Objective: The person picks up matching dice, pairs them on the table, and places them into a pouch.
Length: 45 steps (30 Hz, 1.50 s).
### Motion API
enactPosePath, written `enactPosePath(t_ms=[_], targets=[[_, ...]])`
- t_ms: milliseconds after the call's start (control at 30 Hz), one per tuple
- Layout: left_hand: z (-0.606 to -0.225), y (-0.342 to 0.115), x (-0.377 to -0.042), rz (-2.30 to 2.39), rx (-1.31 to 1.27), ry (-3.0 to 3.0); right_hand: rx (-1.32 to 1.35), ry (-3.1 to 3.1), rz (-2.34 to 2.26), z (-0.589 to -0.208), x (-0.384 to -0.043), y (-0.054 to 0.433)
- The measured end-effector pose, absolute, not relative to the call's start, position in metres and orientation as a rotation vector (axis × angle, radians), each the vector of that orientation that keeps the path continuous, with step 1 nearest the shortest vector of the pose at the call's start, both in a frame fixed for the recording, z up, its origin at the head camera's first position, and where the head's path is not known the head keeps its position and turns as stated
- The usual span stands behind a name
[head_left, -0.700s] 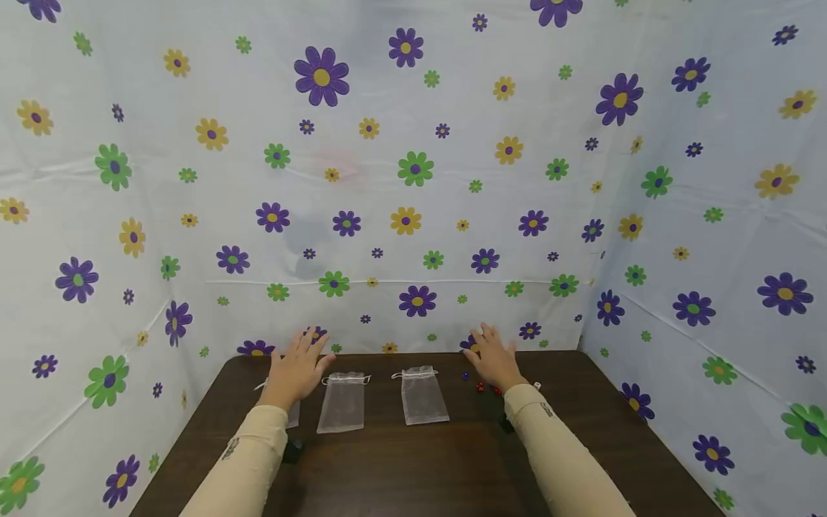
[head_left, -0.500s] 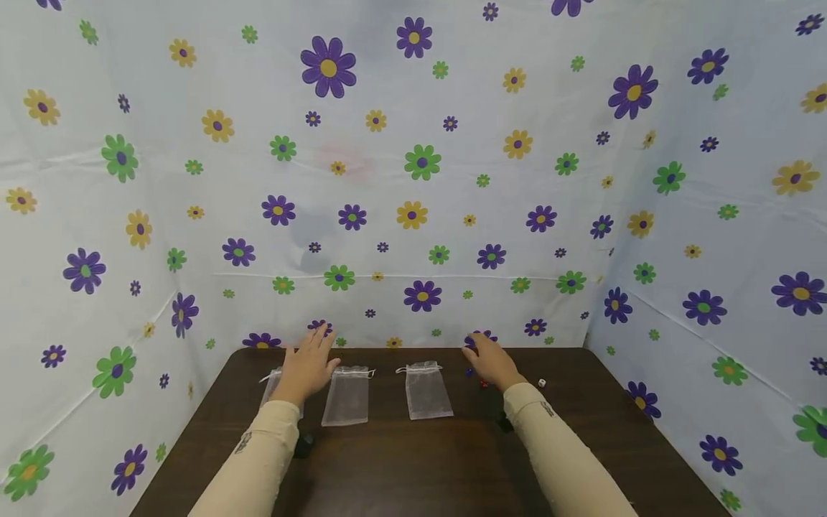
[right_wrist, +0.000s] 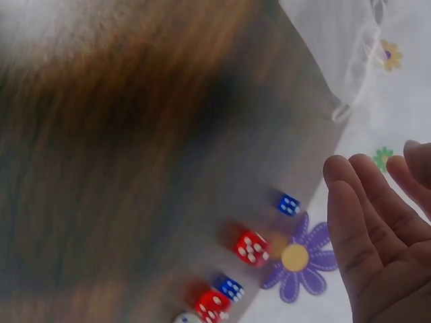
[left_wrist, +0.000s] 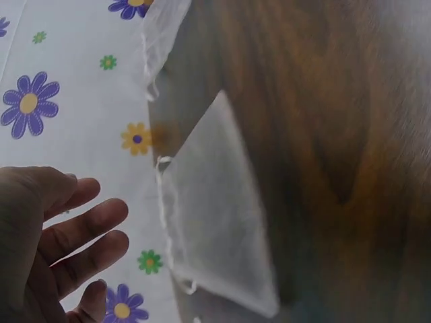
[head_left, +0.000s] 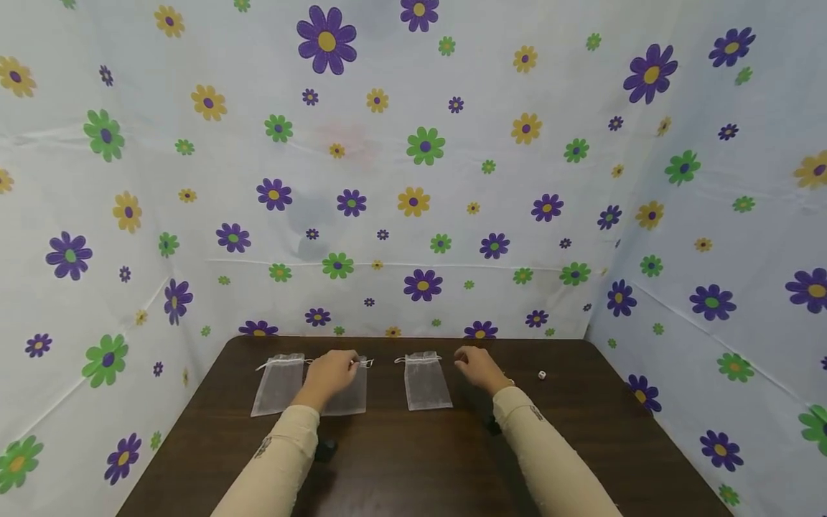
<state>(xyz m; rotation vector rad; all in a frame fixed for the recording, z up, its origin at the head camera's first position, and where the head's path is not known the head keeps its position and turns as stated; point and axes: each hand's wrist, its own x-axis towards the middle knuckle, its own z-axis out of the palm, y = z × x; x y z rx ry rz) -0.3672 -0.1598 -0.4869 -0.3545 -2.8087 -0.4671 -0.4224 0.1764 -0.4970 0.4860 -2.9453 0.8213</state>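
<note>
Three sheer white drawstring pouches lie on the table: a left pouch [head_left: 278,388], a middle pouch [head_left: 352,395] and a right pouch [head_left: 428,385]. My left hand [head_left: 329,375] hovers over the middle pouch and partly hides it; its fingers are loosely bent around nothing in the left wrist view. To the right of the right pouch is my right hand [head_left: 481,369], with relaxed fingers and nothing held. Beneath it, in the right wrist view, sit a blue die [right_wrist: 288,204], a red die [right_wrist: 252,247], a second blue die [right_wrist: 230,288] and a second red die [right_wrist: 212,306].
A white die [head_left: 542,375] rests on the dark wooden table [head_left: 400,459], right of my right hand. Flower-printed white cloth [head_left: 413,237] hangs behind the table and along both sides.
My left hand has moved right and lowered from the left pouch to the middle one, its fingers bending. My right hand has drawn slightly left, fingers curling more. The head view has tilted up and down a little.
</note>
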Motion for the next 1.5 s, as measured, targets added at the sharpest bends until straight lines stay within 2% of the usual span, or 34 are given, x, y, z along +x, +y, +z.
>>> enactPosePath(t_ms=[300,533,833,1233,1500], targets=[[-0.505,-0.146,-0.368,-0.577,-0.377,-2.842,0.448,-3.028,0.765,-0.52,-0.431,0.161],[-0.513,-0.139,-0.37,-0.576,-0.397,-2.855,0.36,-3.113,0.871,-0.524,-0.428,0.147],[-0.512,-0.134,-0.368,-0.583,-0.409,-2.887,0.311,-3.142,0.788,-0.528,-0.424,0.142],[-0.511,-0.128,-0.369,-0.688,-0.397,-2.881,0.489,-2.923,1.205,-0.519,-0.424,0.135],[-0.513,-0.123,-0.373,-0.995,-0.351,-2.819,0.716,-2.786,1.297,-0.508,-0.423,0.127]])
